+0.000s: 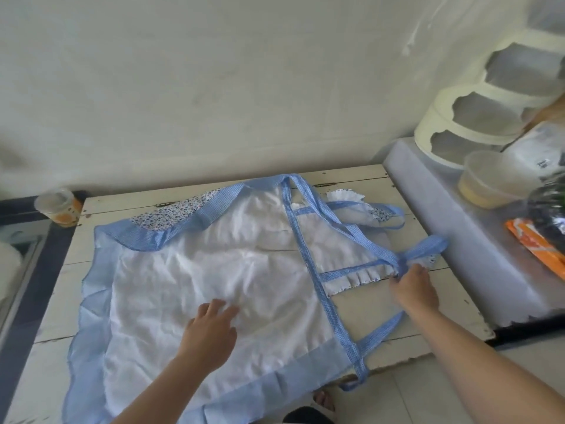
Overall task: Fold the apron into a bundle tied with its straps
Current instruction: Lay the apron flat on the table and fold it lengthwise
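Head view: apron [214, 270] is being spread flat, lining up, on desk [382, 304]. Left hand [208, 335] is being pressed open-palmed on the cloth, nothing gripped. Right hand [414, 290] fingers are being closed on strap [422, 246] beside the bib. Cloth judged thin, limp, light; best taken by hems and straps.

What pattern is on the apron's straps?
Fine blue-and-white gingham check on the straps, clearest in the head view.
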### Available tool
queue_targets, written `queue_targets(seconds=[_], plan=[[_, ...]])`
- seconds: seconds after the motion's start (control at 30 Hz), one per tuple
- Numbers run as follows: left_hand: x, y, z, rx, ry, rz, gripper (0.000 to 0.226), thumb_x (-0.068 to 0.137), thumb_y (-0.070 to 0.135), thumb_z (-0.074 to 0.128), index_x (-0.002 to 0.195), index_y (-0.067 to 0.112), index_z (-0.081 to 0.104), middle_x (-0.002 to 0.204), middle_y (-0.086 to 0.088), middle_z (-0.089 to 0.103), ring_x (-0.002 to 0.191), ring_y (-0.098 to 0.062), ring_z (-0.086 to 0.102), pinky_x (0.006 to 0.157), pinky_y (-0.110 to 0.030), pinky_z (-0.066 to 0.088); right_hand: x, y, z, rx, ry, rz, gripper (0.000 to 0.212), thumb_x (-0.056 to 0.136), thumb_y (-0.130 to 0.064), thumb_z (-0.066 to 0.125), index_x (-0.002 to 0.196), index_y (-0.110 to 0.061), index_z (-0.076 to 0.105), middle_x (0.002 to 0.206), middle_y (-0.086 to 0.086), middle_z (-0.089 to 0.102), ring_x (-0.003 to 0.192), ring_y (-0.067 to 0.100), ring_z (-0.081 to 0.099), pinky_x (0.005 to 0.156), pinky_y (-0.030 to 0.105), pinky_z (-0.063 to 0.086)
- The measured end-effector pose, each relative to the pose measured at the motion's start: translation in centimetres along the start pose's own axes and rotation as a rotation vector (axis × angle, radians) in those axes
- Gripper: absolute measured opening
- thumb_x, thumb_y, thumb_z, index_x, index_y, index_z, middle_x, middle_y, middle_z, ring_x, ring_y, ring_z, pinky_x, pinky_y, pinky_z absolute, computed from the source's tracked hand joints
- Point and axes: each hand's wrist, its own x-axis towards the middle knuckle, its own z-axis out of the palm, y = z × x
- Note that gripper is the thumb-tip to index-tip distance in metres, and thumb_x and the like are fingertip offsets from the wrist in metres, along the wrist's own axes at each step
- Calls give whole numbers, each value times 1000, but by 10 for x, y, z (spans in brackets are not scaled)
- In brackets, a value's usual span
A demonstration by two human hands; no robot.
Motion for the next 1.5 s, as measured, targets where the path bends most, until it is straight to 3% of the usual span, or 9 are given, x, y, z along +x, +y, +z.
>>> queue_targets(seconds=[0.13, 0.27, 0.43, 0.6, 0.8, 0.97, 1.1, 1.3, 1.5], plan=[[3, 18, -7, 4, -28, -128, 47, 100, 37, 44, 146, 34, 44, 153, 2, 38, 139, -22, 38, 110, -40, 42, -9, 3, -9, -24, -178, 4, 10, 88, -12, 50, 93, -8, 58, 98, 16, 66, 86, 34, 62, 71, 34, 46], [0, 84, -15, -34, 95, -114, 44, 100, 41, 48, 143, 31, 50, 156, -1, 37, 144, -24, 32, 115, -38, 32, -23, -3, -38, 254, -195, -230, 24, 89, -11, 48, 66, -12, 41, 66, 6, 53, 61, 23, 49, 56, 32, 35], [-4, 185, -35, -1021, -120, -68, 16, 97, 23, 64, 103, 32, 75, 105, 14, 76, 107, -7, 68, 104, -31, 49, -26, -21, -82, 659, -65, -267, 17, 87, -12, 50, 76, -1, 44, 65, 7, 56, 59, 24, 48, 56, 33, 34], [20, 230, -35, -1612, -279, -222, 25, 98, 13, 62, 121, 12, 68, 113, -6, 76, 107, -23, 71, 96, -37, 53, -36, -19, -86, 583, -120, -508, 40, 90, -15, 54, 61, -6, 29, 59, 6, 27, 53, 14, 25, 49, 27, 20], [103, 257, -24, -547, -4, -10, 40, 100, 13, 47, 139, 18, 58, 138, -1, 59, 113, -21, 62, 90, -28, 50, 3, 24, -69, 817, -331, 64, 18, 88, -11, 50, 73, -3, 55, 77, 19, 58, 70, 30, 54, 67, 40, 49], [175, 274, -21, 191, 64, 426, 69, 91, -2, 49, 153, 22, 31, 159, 3, 35, 127, -27, 53, 89, -44, 53, 2, 30, -66, 1128, -470, 113, 17, 97, -7, 46, 103, 0, 60, 100, 16, 72, 96, 28, 73, 93, 45, 52], [206, 284, -17, 494, 95, 617, 51, 89, 3, 56, 138, 17, 49, 129, -6, 59, 106, -29, 65, 75, -39, 51, 5, 29, -57, 1163, -495, 171, 15, 97, -6, 49, 105, 2, 59, 100, 24, 68, 96, 29, 73, 95, 47, 51], [171, 234, -69, 316, 275, 526, 24, 102, 24, 46, 99, 13, 66, 99, -3, 56, 84, -25, 63, 65, -39, 54, 23, 37, -48, 939, -469, 261, 23, 78, -18, 54, 82, 3, 59, 79, 16, 60, 76, 27, 58, 72, 40, 45], [150, 156, -209, -365, 373, -41, 30, 87, 13, 53, 61, 24, 63, 56, 2, 54, 54, -28, 58, 52, -29, 44, 27, 25, -39, 438, -368, -41, 32, 86, -11, 52, 57, -11, 37, 56, 6, 43, 51, 20, 38, 50, 30, 27]])
